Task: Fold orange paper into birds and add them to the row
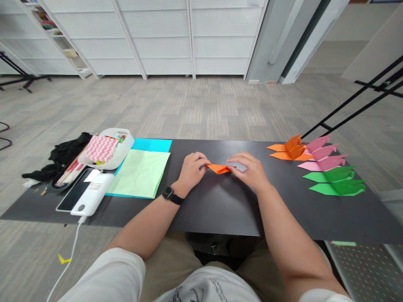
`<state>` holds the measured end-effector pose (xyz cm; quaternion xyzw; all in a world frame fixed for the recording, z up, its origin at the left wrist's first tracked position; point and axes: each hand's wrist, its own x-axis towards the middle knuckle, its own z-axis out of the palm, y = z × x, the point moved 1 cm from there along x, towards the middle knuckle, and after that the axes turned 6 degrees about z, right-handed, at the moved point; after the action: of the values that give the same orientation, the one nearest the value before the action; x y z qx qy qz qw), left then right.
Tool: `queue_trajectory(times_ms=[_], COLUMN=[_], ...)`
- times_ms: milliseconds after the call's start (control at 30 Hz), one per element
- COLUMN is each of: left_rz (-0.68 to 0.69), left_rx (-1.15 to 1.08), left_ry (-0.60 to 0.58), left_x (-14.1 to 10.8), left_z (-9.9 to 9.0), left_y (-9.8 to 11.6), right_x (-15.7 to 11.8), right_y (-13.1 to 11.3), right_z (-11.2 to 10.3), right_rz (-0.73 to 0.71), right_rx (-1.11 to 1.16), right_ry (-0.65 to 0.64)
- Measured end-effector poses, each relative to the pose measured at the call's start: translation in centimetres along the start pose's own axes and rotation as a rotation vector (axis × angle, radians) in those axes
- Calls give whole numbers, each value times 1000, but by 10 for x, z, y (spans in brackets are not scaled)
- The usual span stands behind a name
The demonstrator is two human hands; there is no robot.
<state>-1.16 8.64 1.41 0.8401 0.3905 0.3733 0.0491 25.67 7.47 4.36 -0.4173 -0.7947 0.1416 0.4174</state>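
Your left hand (193,168) pinches one end of the folded orange paper (218,168), fingertips closed, at the middle of the black table (220,205). Your right hand (248,170) curves, partly open, at the other end (whether it grips, I cannot tell) — probably to steady it. Folded paper birds (338,187) stand right, seemingly kept out of your way.

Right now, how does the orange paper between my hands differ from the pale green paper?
The orange paper is vivid; the pale green paper is much lighter. The orange paper is folded small, while the pale green paper is larger and spread flat. Your left hand pinches the orange paper; no hand touches the pale green paper.
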Motion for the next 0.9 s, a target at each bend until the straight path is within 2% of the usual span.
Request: queue_trajectory(times_ms=[267,367,533,733,900], left_rz=[20,38,1,-41,-53], left_rx=[64,84,-21,-191,-205], left_ry=[-34,-37,-19,43,4], left_x=[-1,-1,-1,0,1], left_z=[0,0,2,5,2], left_y=[1,2,6,9,12], right_x=[0,-1,-2,-3,-1], right_y=[2,4,6,4,2], right_z=[4,5,8,9,6], right_rz=[21,16,-12,-12,25], right_rx=[-82,-84,-41,0,16], right_ry=[-1,-44,-105,-68,2])
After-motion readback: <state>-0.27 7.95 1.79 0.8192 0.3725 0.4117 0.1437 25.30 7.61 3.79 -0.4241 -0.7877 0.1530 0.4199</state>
